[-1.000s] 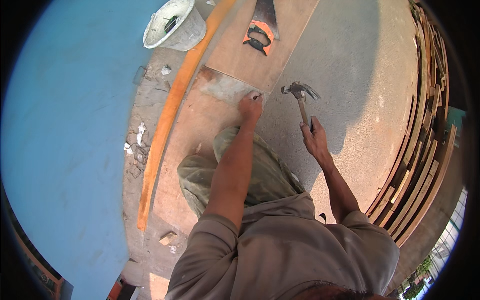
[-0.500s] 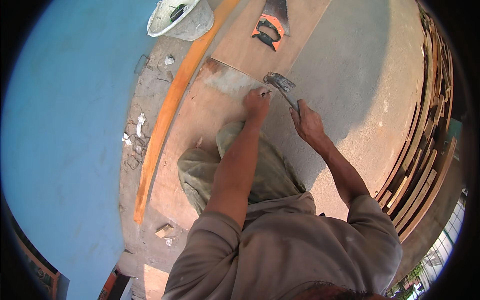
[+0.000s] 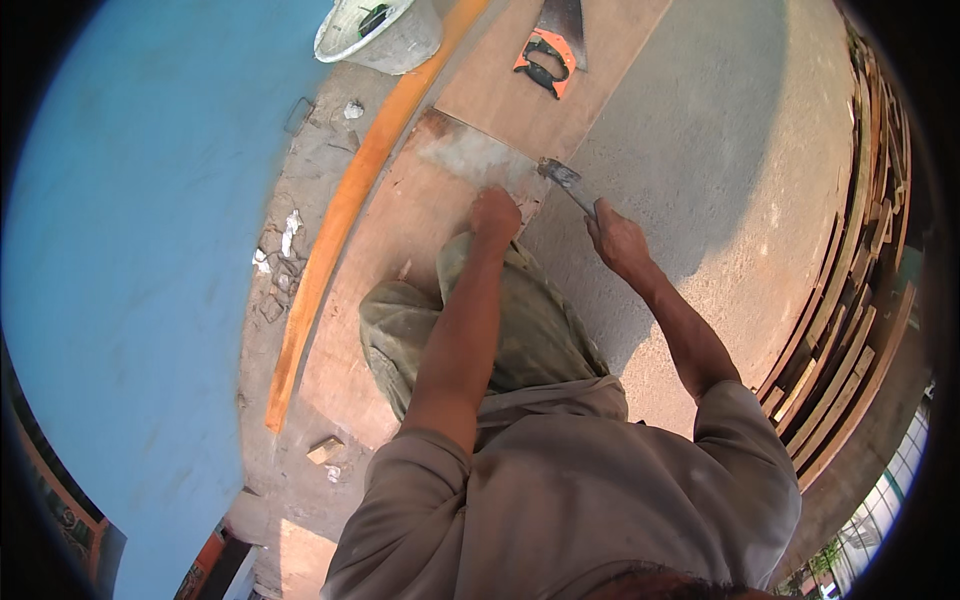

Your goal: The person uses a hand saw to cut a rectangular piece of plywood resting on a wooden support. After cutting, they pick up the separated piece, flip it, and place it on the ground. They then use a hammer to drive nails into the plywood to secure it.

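Observation:
My right hand (image 3: 618,240) grips the handle of a hammer (image 3: 583,196). The hammer's dark, worn head is at the right edge of a reddish-brown plywood sheet (image 3: 400,232); whether it touches the wood I cannot tell. Over that same sheet, just in front of my knees, my left hand (image 3: 496,213) is closed with its fingers curled. Whatever those fingers hold is hidden. Past my left hand a pale whitish patch marks the sheet, close to the seam with a second plywood sheet (image 3: 492,72).
An orange-handled handsaw (image 3: 547,62) lies on the farther sheet. Left of it stand a whitish bucket (image 3: 385,38) and a long orange-brown wooden strip (image 3: 345,205). A blue wall or panel (image 3: 140,230) fills the left side. Stacked timber (image 3: 835,340) lies at the right; a small wood block (image 3: 325,450) sits lower left.
My left hand has drawn back toward me and left, away from the seam; a small dark thin piece at its fingertips no longer shows. The hammer head has tilted and dropped slightly.

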